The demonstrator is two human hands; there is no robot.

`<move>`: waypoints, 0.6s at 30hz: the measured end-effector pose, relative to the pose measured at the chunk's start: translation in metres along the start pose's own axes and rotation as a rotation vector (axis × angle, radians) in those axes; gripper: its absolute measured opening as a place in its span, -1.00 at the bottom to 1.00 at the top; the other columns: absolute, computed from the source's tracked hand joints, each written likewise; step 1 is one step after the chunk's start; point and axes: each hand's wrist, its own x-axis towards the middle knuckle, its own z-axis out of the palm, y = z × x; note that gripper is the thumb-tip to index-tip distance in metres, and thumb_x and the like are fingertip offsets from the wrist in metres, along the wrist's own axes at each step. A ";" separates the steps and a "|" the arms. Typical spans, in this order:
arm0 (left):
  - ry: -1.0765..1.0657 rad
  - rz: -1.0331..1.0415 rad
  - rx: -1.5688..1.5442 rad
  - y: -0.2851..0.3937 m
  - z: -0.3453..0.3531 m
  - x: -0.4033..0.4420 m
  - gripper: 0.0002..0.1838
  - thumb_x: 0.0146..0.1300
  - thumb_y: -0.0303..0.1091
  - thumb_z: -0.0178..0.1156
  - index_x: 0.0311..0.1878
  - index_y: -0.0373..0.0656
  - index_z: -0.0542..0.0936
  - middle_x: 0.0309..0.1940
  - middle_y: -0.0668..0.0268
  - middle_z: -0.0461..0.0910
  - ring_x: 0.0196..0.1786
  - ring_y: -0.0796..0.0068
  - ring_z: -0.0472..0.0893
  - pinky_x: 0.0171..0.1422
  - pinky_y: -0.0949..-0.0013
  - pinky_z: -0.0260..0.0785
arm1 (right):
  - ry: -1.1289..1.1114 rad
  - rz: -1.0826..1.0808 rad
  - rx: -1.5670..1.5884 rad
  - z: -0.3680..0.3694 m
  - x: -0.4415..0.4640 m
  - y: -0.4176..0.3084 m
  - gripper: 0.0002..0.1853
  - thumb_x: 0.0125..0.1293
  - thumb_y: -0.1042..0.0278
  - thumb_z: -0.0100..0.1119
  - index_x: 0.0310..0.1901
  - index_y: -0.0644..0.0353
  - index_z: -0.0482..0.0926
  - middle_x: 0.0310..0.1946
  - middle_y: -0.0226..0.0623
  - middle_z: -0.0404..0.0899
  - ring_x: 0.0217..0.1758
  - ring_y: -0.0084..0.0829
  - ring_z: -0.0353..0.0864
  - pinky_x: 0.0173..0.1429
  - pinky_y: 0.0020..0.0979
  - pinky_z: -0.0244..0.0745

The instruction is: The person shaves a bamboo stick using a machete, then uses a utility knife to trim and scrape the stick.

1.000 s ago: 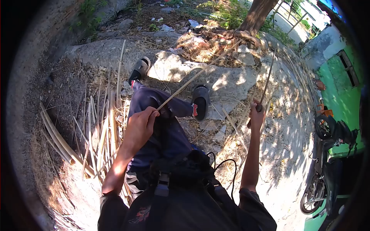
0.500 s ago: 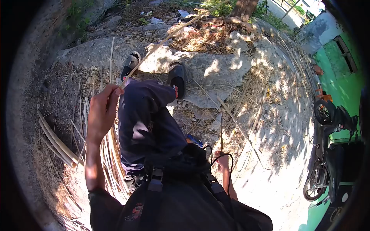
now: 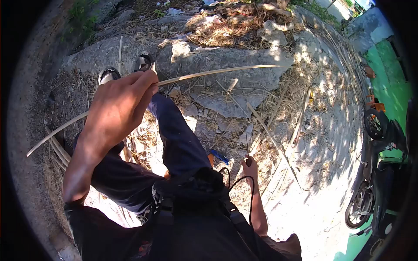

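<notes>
- Head view: we find the left hand (image 3: 124, 104), between nine and ten o'clock, with fingers curled and thumb pressed in, gripping a pale strip (image 3: 209, 73), apparently split bamboo.
- We note that the strip now runs through the grip and shows on both sides: one end lies between one and two o'clock, the other just below nine. Half a second ago it reached chiefly up and away from the fingertips.
- We find the right hand (image 3: 249, 169) between four and five o'clock, closed around the dark handle of a thin-bladed knife (image 3: 247, 140), its point toward twelve. Its finger detail is too small to tell.
- We judge from this that the strip is being repositioned rather than cut; strip and blade stand well apart.
- We record the shoes (image 3: 109, 75) between ten and eleven, now side by side, and loose strips (image 3: 271, 138) on the ground between three and four.
</notes>
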 end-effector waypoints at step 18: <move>0.323 -0.182 -0.224 -0.138 0.109 0.034 -0.88 0.53 -0.38 0.28 0.02 -0.17 0.65 -0.19 0.07 0.77 -0.23 0.00 0.79 -0.21 0.12 0.57 | -0.655 0.385 0.014 -0.049 0.085 -0.224 -0.42 0.46 0.47 0.20 0.46 0.14 0.28 -0.24 -0.27 0.65 -0.42 -0.50 0.60 -0.35 -0.36 0.58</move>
